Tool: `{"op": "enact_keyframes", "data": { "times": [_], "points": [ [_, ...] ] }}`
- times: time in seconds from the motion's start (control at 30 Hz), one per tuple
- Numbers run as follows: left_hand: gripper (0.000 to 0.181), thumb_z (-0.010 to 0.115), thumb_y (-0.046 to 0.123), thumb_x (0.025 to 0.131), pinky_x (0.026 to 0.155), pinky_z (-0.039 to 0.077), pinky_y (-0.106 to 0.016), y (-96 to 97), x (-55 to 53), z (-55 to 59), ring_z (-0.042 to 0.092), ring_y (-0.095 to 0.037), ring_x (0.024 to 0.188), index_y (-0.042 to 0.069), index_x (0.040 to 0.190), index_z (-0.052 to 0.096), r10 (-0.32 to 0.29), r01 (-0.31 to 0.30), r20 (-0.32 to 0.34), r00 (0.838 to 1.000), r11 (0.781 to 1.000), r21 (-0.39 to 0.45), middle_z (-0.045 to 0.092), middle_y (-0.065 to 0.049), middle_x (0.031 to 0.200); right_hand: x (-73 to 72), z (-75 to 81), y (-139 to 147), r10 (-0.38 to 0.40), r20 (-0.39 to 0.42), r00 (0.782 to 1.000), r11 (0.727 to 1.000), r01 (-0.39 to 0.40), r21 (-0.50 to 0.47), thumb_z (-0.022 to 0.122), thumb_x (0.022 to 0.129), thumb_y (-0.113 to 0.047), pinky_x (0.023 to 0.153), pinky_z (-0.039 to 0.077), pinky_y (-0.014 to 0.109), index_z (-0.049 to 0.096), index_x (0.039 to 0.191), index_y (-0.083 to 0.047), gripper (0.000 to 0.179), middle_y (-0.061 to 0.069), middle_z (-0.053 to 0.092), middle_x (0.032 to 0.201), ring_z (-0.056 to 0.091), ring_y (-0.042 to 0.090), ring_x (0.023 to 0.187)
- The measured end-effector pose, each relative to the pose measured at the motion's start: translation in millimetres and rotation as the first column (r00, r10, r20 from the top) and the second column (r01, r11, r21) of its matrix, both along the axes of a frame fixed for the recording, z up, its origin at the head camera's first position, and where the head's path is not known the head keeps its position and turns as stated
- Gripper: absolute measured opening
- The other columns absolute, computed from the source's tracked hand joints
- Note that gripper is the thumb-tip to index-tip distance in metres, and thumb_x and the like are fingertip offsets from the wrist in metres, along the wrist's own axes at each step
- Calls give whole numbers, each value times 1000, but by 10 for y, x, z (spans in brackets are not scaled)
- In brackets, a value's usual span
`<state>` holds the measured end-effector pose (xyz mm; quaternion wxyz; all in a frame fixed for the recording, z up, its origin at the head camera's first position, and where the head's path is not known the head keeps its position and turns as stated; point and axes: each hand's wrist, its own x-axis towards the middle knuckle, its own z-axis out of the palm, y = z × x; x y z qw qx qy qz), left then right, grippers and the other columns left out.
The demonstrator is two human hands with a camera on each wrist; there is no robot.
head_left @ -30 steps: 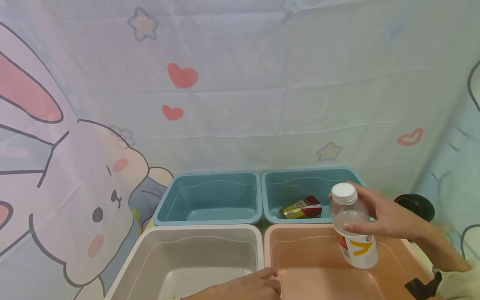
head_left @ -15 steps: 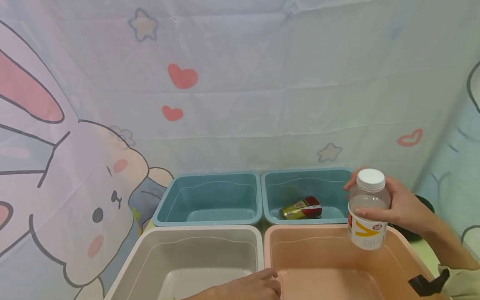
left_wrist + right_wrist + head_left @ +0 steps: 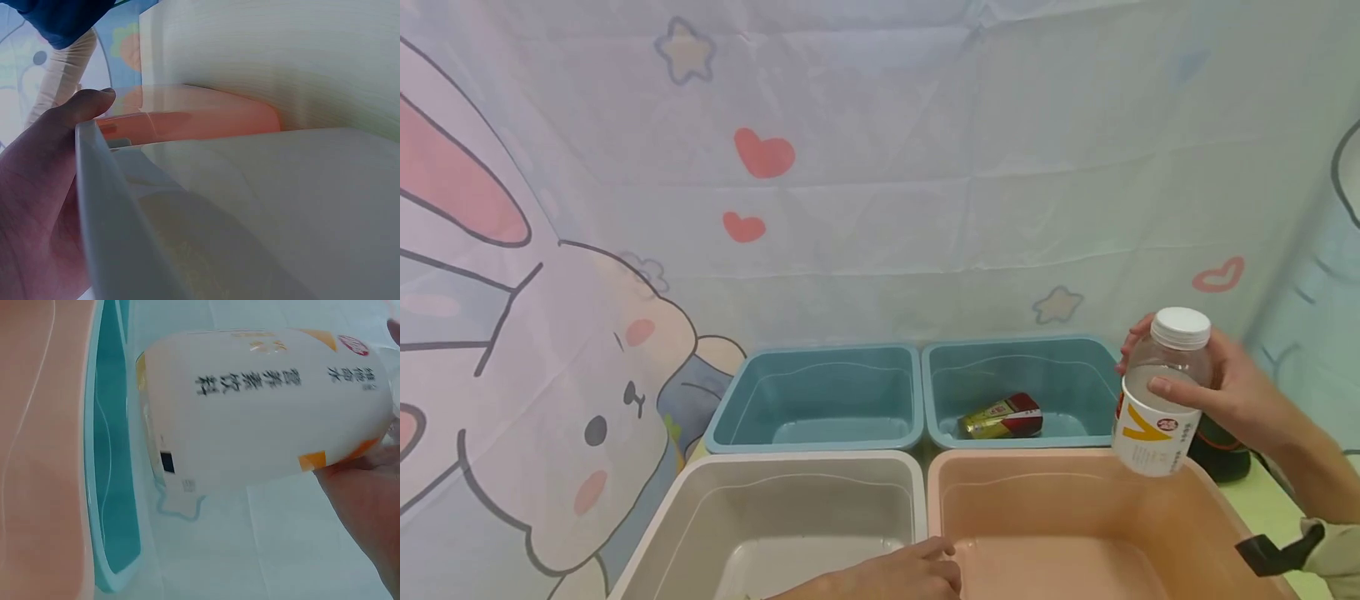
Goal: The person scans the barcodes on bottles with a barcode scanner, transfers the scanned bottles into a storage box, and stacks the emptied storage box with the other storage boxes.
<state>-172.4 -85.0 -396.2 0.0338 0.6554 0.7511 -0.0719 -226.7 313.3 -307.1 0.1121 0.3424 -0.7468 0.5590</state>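
1. clearly, in the head view the right hand (image 3: 1243,390) holds the bottle (image 3: 1157,427) around its upper body, its fingers curled on the left and far sides, the thumb across the near side. the white cap (image 3: 1182,327) stands above the grip; the base hangs free below it, over the far right corner of the peach bin (image 3: 1037,571). a dark object (image 3: 1223,458) sits just behind, to the right. the left hand (image 3: 917,571) rests, fingers loosely bent, where the white bin (image 3: 797,500) meets the peach bin, well left of the bottle. a can (image 3: 1002,418) lies in the far right blue bin (image 3: 1037,375).
2. in the left wrist view the left hand lies against the white bin's rim, one digit's tip showing past it; the other fingertips are hidden.
3. in the right wrist view the right hand meets the bottle's upper part, the printed label reaching down past it; the fingers are mostly out of sight.
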Motion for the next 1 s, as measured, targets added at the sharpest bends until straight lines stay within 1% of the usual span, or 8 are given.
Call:
{"op": "enact_keyframes", "data": {
  "times": [0.17, 0.23, 0.37, 0.5, 0.6, 0.7, 0.8, 1.0],
  "points": [
    [16, 67, 32, 103, 113, 31, -23, -10, 11, -7, 56, 7, 101, 30, 110, 80, -2, 2, 4, 1000, 1000, 26, 68, 18, 101, -30, 41, 66, 103, 18, 994, 993, -102, -57, 40, 95, 18, 89, 54, 31, 38, 150, 5, 56, 14, 61, 127, 62, 21, 114],
    [15, 67, 32, 103, 113, 32, -23, -11, 14, -10, 56, 7, 100, 30, 109, 80, -1, 1, 4, 1000, 999, 32, 68, 18, 100, -36, 55, 83, 95, 29, 995, 993, -93, -76, 38, 96, 17, 89, 54, 30, 36, 152, 5, 57, 13, 61, 128, 62, 21, 115],
    [15, 67, 33, 103, 113, 32, -23, -9, 15, -10, 55, 8, 101, 30, 110, 80, 7, -7, 11, 1000, 1000, 30, 68, 18, 101, -29, 62, 110, -152, -4, 988, 988, 152, 20, 50, 99, 12, 83, 55, 25, 40, 154, -6, 59, 1, 60, 135, 63, 13, 112],
    [16, 67, 33, 102, 113, 31, -23, -7, 15, -8, 55, 7, 102, 31, 111, 80, 9, -9, 6, 1000, 1000, 22, 68, 18, 102, -51, 50, 141, -411, -73, 909, 899, 417, 133, 64, 98, 4, 79, 51, 19, 48, 152, -13, 59, -12, 57, 138, 60, 8, 106],
    [16, 68, 34, 102, 113, 31, -23, -8, 13, -6, 55, 8, 102, 31, 112, 80, 11, -11, 0, 1000, 1000, 17, 68, 18, 103, -82, 39, 179, -483, -95, 870, 861, 492, 130, 69, 96, 1, 77, 48, 17, 52, 147, -12, 56, -13, 58, 132, 59, 7, 101],
    [16, 68, 34, 102, 113, 31, -23, -9, 9, -8, 55, 8, 102, 31, 112, 80, 10, -10, -5, 1000, 1000, 14, 68, 19, 103, -107, 32, 226, -514, -108, 851, 844, 524, 116, 71, 94, 0, 76, 45, 16, 54, 145, -14, 55, -12, 59, 125, 58, 6, 99],
    [15, 68, 33, 102, 113, 31, -23, -8, 4, -15, 55, 8, 102, 31, 111, 80, 4, -3, -6, 1000, 1000, 22, 68, 18, 102, -141, 41, 277, -524, -102, 846, 840, 533, 105, 71, 94, 0, 75, 44, 17, 53, 141, -14, 53, -11, 60, 120, 59, 6, 98],
    [15, 67, 32, 102, 113, 31, -24, -21, -2, -18, 56, 7, 102, 31, 110, 80, -12, 13, -18, 1000, 999, 40, 68, 18, 101, -210, 79, 347, -477, -86, 875, 871, 483, 83, 68, 96, 2, 81, 47, 15, 48, 140, -10, 50, -9, 63, 127, 65, -3, 107]
  ]
}}
